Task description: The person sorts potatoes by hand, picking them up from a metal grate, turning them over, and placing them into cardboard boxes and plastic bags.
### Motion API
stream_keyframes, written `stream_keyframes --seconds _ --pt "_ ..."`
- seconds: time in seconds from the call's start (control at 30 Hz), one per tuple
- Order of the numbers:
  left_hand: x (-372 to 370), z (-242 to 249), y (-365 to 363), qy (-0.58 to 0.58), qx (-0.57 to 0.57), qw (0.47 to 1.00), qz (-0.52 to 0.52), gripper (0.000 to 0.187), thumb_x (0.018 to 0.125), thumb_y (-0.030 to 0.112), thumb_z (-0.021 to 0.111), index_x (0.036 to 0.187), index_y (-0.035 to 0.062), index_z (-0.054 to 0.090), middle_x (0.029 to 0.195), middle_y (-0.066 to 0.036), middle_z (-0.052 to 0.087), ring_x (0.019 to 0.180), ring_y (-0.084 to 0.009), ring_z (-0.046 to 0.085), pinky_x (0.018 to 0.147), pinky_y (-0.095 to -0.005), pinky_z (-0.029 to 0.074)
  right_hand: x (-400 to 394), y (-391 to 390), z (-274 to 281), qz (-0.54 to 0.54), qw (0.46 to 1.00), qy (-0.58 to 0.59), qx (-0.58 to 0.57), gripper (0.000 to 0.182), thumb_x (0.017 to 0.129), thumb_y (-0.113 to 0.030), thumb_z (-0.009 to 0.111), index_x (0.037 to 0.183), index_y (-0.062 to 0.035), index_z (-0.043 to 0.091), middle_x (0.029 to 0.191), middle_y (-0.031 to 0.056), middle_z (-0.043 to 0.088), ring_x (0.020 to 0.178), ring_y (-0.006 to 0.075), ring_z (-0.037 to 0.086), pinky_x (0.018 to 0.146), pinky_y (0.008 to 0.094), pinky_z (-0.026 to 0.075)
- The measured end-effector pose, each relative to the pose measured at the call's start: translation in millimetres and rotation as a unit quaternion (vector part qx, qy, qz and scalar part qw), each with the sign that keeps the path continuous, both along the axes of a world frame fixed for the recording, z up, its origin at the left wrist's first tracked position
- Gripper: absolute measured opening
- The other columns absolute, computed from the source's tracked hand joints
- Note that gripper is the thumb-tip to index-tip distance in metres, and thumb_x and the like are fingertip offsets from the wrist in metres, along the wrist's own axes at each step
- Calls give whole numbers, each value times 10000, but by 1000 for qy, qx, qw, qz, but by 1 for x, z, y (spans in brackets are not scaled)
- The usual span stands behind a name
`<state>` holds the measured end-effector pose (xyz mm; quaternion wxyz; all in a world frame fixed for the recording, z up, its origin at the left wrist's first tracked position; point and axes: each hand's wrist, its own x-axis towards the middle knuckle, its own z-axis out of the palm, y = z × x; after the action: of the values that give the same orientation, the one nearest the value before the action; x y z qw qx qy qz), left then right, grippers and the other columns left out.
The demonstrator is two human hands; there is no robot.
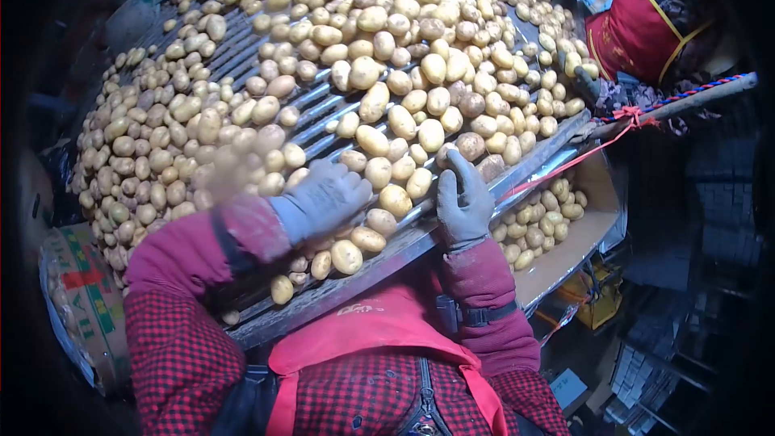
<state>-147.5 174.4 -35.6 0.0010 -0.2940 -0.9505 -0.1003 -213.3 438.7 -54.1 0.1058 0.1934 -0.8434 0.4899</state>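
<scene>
Many potatoes lie over a slatted metal sorting table. My left hand, in a grey glove, rests among them near the front edge, with its fingers curled down; whether something is under them is hidden. At the table's front rail, my right hand, also gloved in grey, is raised with thumb and index finger apart. Its index fingertip is beside a small potato, and no potato shows between the fingers. A few loose potatoes sit by the rail below my left hand.
A cardboard box of potatoes stands below the rail at right. A red string runs to a pole. Another person in a red apron is at upper right. A printed carton stands at left.
</scene>
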Motion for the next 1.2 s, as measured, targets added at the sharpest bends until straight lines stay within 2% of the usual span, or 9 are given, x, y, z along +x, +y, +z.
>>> stream_keyframes --seconds 0.13,0.27,0.47,0.57,0.73,0.8,0.93,1.07,1.2 --pt "-7 -4 36 -128 -95 979 130 94 883 230 648 932 153 673 878 -39 670 853 -242 676 673 -431 509 3 0 -3 0 1000 -2 1 320 983 -117 680 1288 -20 690 1119 163 737 1031 305 722 920 398 571" --pt "-3 1 19 -41 65 986 150 216 911 288 683 1062 134 683 968 -117 691 919 -347 686 734 -475 535 3 8 -18 27 998 -38 -44 298 1021 -133 655 1292 -15 690 1154 139 731 1060 246 719 933 365 568" --pt "-2 63 25 18 313 945 90 505 940 332 730 1378 103 630 1185 -192 693 1078 -390 682 928 -471 546 24 -28 36 128 737 -473 -466 430 1125 -267 486 1499 -58 509 1438 167 582 1255 268 610 1020 429 574" --pt "-23 83 -18 -23 224 954 198 563 929 339 752 1410 88 603 1300 -211 660 1148 -397 661 995 -467 523 37 -40 16 236 733 -416 -484 601 1088 -509 510 1496 -68 509 1482 178 557 1235 307 617 854 380 550" --pt "-57 19 -87 -61 -241 936 249 292 930 255 652 1203 153 669 1171 -119 647 1175 -321 590 916 -473 518 22 -39 4 170 632 -586 -478 631 1085 -518 517 1497 -40 493 1446 203 572 1182 313 642 846 362 537" --pt "-70 2 -86 -52 -261 935 235 241 937 228 621 1167 173 671 1143 -94 646 1156 -305 586 891 -468 517 20 -39 1 172 600 -595 -507 634 1083 -510 528 1501 -34 489 1435 216 570 1185 321 639 846 364 535" --pt "-83 6 -92 -128 -289 929 192 209 966 181 551 1132 212 674 1125 -50 655 1138 -276 578 854 -452 522 25 -39 2 209 689 -516 -463 635 1084 -503 530 1515 -40 478 1451 212 558 1186 319 638 846 369 535" --pt "-86 19 -100 -181 -176 946 205 278 934 213 638 1209 182 664 1110 -104 676 1057 -335 644 841 -487 533 20 -41 0 248 628 -496 -546 420 1107 -21 455 1525 5 434 1397 227 615 1227 297 665 929 346 580" --pt "-77 6 -67 -156 -35 967 196 364 902 287 707 1232 147 643 1132 -165 666 1043 -381 657 869 -510 534 21 -43 5 223 665 -509 -499 510 1099 -313 491 1532 -47 456 1426 207 592 1202 301 651 880 372 550"
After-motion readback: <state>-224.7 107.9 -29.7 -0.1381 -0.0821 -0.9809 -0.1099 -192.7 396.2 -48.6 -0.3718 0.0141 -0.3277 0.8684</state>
